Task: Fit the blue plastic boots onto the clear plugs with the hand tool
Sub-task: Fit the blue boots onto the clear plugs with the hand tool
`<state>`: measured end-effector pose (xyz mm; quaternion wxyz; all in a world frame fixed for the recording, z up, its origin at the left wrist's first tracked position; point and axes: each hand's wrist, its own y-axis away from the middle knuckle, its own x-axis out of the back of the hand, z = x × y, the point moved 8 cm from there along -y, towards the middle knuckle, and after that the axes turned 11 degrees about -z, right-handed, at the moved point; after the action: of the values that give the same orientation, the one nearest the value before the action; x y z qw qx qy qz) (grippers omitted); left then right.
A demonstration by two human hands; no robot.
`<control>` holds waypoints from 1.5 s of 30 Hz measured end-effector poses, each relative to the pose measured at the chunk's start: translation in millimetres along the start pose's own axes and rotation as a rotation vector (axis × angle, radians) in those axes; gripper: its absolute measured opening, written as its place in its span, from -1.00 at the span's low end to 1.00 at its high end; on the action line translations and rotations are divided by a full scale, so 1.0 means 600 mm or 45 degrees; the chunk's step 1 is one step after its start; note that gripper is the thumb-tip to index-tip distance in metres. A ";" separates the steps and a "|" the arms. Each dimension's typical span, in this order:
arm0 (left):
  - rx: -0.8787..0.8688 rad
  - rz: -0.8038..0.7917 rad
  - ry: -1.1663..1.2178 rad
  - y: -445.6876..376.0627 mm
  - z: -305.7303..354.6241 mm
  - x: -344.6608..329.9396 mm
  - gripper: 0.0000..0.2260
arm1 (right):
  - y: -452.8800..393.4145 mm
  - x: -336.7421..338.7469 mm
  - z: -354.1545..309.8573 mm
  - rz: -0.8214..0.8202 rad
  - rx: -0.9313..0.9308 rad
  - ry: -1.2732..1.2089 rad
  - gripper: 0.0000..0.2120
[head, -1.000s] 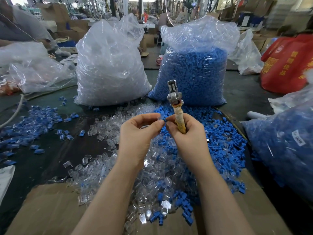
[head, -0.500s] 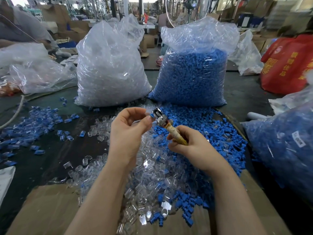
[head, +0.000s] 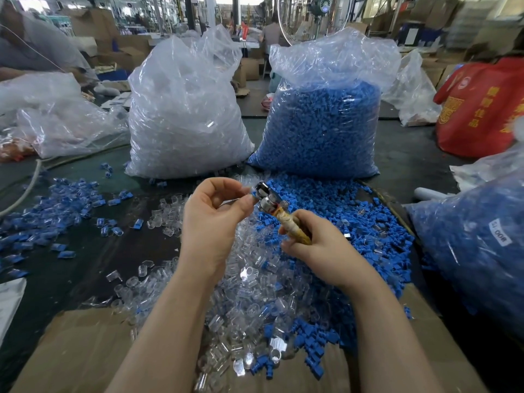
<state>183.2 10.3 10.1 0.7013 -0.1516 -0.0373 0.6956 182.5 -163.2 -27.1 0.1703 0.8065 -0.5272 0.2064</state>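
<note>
Pinching a blue boot (head: 251, 193) in my left hand (head: 215, 214), touching the tool (head: 279, 212) head; right hand (head: 317, 245) grips its handle, slanting up-left.

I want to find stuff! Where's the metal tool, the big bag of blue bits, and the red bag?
Metal hand tool with wrapped handle (head: 270, 201): head view, shiny head.
Clear plastic bag of blue boots (head: 320, 131): head view, front.
Red bag (head: 482, 109): head view, printed side.

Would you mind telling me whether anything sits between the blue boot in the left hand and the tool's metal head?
Nothing visible does: the left hand pinches the blue boot right at the tool head, which the right hand holds.
</note>
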 end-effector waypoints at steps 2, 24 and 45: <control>0.000 0.001 0.003 0.000 0.000 0.000 -0.78 | 0.001 -0.001 -0.002 -0.003 -0.002 0.024 -0.86; 0.100 -0.031 0.007 -0.001 -0.013 0.005 -0.75 | -0.003 -0.003 -0.006 0.062 -0.018 0.254 -0.86; 0.390 0.841 1.216 0.034 -0.093 0.240 -0.58 | 0.032 0.071 0.052 0.581 -0.673 0.763 -0.92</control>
<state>182.5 142.9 -71.5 0.4010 -0.3480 0.4316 0.7292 185.0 -219.3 -30.6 0.4654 0.5034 -0.6533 0.3212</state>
